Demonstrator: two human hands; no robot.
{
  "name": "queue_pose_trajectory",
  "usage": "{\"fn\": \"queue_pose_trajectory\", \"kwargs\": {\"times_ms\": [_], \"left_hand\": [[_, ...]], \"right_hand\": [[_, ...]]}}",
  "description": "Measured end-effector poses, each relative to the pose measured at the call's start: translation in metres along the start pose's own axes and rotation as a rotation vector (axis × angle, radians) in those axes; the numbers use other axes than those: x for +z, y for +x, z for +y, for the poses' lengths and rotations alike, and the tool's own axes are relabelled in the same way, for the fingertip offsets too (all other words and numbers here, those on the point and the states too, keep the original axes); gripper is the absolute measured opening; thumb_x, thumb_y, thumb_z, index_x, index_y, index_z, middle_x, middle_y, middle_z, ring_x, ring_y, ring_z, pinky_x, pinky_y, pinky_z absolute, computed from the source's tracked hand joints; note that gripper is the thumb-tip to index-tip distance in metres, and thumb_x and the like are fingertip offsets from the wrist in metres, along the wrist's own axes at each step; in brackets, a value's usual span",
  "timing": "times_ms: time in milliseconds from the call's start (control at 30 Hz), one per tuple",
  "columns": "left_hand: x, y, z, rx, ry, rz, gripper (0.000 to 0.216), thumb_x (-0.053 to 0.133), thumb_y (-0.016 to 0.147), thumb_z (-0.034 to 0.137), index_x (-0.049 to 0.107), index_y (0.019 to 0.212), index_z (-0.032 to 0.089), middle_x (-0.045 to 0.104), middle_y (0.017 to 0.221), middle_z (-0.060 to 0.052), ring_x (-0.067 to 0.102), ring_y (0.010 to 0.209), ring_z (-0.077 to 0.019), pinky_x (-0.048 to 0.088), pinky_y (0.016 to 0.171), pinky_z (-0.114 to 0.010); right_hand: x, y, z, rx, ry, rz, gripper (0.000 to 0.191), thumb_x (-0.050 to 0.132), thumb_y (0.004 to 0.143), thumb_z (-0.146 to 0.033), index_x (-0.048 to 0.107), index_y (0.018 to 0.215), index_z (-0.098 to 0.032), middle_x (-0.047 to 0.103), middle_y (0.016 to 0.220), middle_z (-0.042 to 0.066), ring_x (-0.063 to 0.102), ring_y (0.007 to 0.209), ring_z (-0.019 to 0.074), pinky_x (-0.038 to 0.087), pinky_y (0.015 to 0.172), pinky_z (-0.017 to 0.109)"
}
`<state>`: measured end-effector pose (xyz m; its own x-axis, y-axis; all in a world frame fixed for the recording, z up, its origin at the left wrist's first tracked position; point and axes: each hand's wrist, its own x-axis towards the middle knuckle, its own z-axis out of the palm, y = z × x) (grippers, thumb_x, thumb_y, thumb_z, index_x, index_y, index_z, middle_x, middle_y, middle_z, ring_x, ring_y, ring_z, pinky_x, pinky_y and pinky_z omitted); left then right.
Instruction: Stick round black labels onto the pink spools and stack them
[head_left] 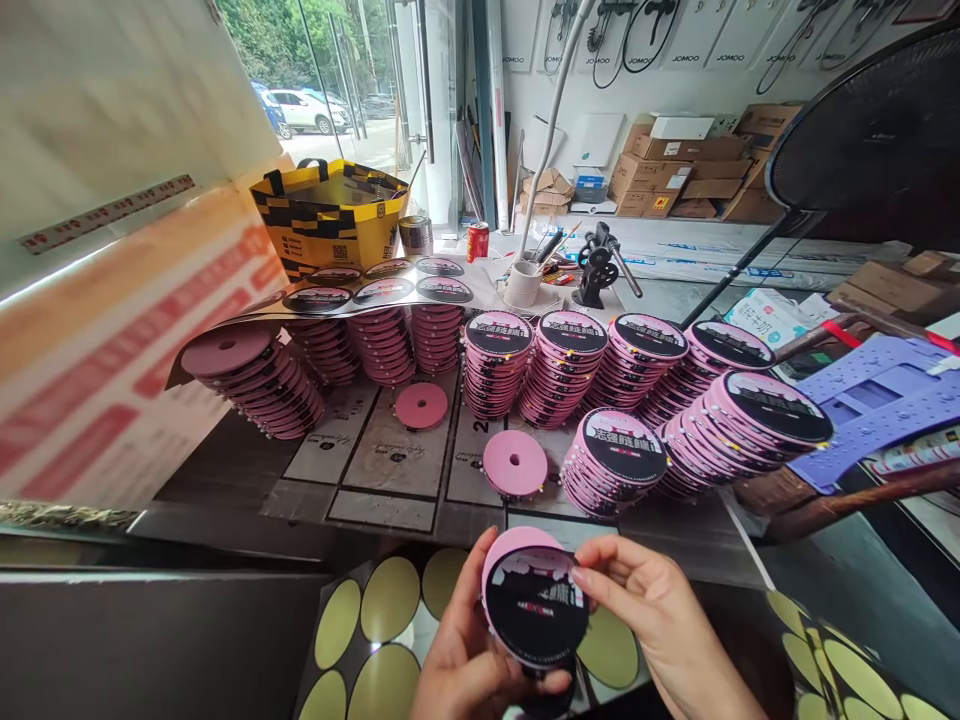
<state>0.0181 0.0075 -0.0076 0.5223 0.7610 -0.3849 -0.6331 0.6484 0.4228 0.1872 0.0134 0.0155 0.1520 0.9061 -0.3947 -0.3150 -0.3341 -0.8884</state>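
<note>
Low in the view, my left hand (pixel 465 660) is wrapped round a pink foam disc (pixel 516 541). A round black-and-pink label (pixel 534 632) lies over the disc's face, a little off centre, so pink shows at the upper left. The thumb and fingers of my right hand (pixel 652 605) pinch the label's upper right edge. Just beyond my hands, a loose pink disc with a centre hole (pixel 514 463) lies flat. Beside it stands a stack of labelled pink discs (pixel 613 462). Whether the label is stuck down cannot be seen.
Several labelled stacks (pixel 499 365) stand at right, unlabelled stacks (pixel 244 385) at left under a sheet of round labels (pixel 382 291). Behind are a yellow bag (pixel 330 225), a red can (pixel 478 241) and a black hand-cranked device (pixel 596 265). A fan (pixel 870 125) stands right.
</note>
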Motion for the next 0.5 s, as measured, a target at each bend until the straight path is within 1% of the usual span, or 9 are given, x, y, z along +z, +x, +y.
{"fn": "queue_pose_trajectory", "kwargs": {"times_ms": [133, 300, 500], "left_hand": [[0.002, -0.0015, 0.0019, 0.007, 0.035, 0.003, 0.078, 0.071, 0.06, 0.008, 0.04, 0.127, 0.034, 0.055, 0.124, -0.006, 0.062, 0.098, -0.0278, 0.054, 0.073, -0.038], [0.0052, -0.0021, 0.0039, 0.022, 0.049, 0.0, 0.069, 0.073, 0.063, 0.01, 0.046, 0.122, 0.036, 0.058, 0.122, -0.004, 0.063, 0.096, -0.0279, 0.056, 0.07, -0.037], [0.0048, -0.0012, 0.0026, 0.041, 0.055, 0.007, 0.068, 0.074, 0.064, 0.011, 0.048, 0.121, 0.035, 0.059, 0.12, -0.005, 0.063, 0.096, -0.0275, 0.057, 0.067, -0.036]], "right_hand": [[-0.001, 0.0006, 0.002, -0.023, -0.017, -0.004, 0.015, 0.078, 0.061, -0.027, 0.068, 0.065, -0.018, 0.063, 0.06, -0.003, 0.053, 0.056, 0.0083, 0.043, 0.053, 0.015], [-0.0011, 0.0, 0.0032, -0.024, -0.039, -0.006, 0.015, 0.077, 0.061, -0.028, 0.067, 0.065, -0.018, 0.063, 0.06, -0.002, 0.053, 0.056, 0.0099, 0.044, 0.053, 0.017], [-0.0004, 0.0001, 0.0041, -0.051, -0.057, 0.017, 0.013, 0.077, 0.061, -0.027, 0.067, 0.065, -0.019, 0.062, 0.06, -0.002, 0.053, 0.056, 0.0098, 0.044, 0.053, 0.017]]}}
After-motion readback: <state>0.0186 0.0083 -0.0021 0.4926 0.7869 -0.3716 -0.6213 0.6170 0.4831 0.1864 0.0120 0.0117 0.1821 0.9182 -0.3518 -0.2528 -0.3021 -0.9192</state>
